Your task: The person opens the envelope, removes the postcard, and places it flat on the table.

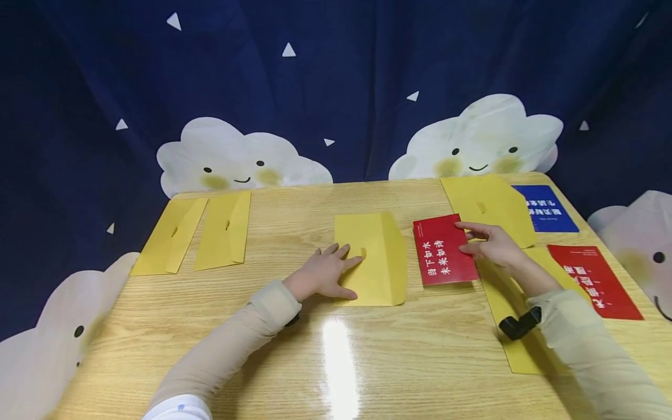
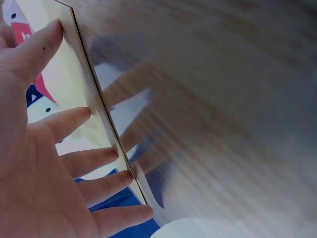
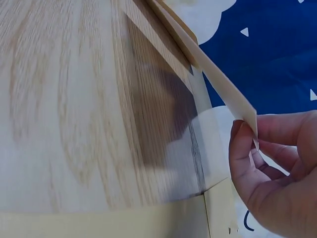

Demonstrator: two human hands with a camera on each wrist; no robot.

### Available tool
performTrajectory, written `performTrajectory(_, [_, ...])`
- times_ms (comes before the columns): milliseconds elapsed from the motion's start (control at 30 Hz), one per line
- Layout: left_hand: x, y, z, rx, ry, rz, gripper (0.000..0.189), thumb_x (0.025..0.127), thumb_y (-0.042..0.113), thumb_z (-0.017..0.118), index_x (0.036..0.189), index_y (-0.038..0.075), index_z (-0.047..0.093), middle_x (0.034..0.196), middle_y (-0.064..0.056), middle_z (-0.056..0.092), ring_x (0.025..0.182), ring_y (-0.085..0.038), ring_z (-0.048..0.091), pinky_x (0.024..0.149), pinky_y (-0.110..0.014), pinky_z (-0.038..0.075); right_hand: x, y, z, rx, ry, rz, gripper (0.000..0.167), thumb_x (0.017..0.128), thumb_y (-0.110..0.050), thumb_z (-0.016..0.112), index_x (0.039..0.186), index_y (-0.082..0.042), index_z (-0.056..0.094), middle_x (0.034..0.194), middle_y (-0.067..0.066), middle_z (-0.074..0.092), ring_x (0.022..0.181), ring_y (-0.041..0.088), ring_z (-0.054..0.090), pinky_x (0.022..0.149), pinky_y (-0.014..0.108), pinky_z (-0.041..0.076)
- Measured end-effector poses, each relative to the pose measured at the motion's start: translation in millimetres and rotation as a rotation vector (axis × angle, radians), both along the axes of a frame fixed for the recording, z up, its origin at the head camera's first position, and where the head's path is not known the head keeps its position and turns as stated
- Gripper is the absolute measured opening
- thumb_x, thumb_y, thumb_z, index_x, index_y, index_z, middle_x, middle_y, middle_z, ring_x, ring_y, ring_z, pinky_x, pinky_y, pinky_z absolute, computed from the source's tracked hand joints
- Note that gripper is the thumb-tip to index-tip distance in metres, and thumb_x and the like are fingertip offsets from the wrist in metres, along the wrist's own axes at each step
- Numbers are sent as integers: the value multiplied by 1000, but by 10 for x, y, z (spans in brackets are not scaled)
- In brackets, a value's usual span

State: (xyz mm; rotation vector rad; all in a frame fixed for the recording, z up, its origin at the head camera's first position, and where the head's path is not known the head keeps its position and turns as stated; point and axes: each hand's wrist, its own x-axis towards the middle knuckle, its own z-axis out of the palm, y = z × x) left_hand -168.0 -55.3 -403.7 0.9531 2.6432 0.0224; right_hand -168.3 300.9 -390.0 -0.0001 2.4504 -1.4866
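A yellow envelope (image 1: 367, 280) with its flap out to the right lies at the middle of the table. My left hand (image 1: 326, 274) rests on its left part, fingers spread; the left wrist view shows the fingers (image 2: 94, 163) extended along the envelope's edge. Just right of the envelope, my right hand (image 1: 493, 248) pinches a red card (image 1: 441, 262) with white characters by its right edge. In the right wrist view the card (image 3: 223, 89) is seen edge-on between thumb and fingers, tilted above the table, with its pale back showing.
Two yellow envelopes (image 1: 168, 239) lie side by side at the left. At the right, a yellow envelope (image 1: 488, 204) overlaps a blue card (image 1: 556, 210), and another yellow envelope (image 1: 525, 350) lies partly over a red card (image 1: 604, 286). A dark blue cloud-patterned curtain (image 1: 362, 87) hangs behind the table.
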Motion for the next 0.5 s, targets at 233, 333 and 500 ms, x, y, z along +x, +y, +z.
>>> performTrajectory(233, [-73, -18, 8, -9, 7, 14, 82, 76, 62, 58, 144, 25, 29, 148, -14, 20, 133, -37, 20, 98, -58, 27, -123, -6, -40, 20, -11, -14, 61, 86, -8, 61, 140, -3, 32, 124, 25, 40, 99, 29, 47, 71, 23, 50])
performTrajectory(333, [-115, -8, 26, -5, 3, 27, 82, 76, 61, 59, 143, 25, 30, 148, -14, 21, 133, -37, 20, 98, -58, 27, -207, -45, -56, 24, -5, -37, 60, 86, -6, 60, 140, -3, 34, 120, 23, 41, 98, 29, 46, 70, 23, 50])
performTrajectory(500, [-178, 19, 29, 6, -22, 36, 82, 76, 60, 60, 144, 25, 29, 148, -14, 20, 133, -37, 19, 99, -58, 26, -321, -100, -66, 47, 18, -60, 59, 85, -5, 60, 139, -1, 35, 115, 21, 44, 88, 22, 51, 66, 25, 50])
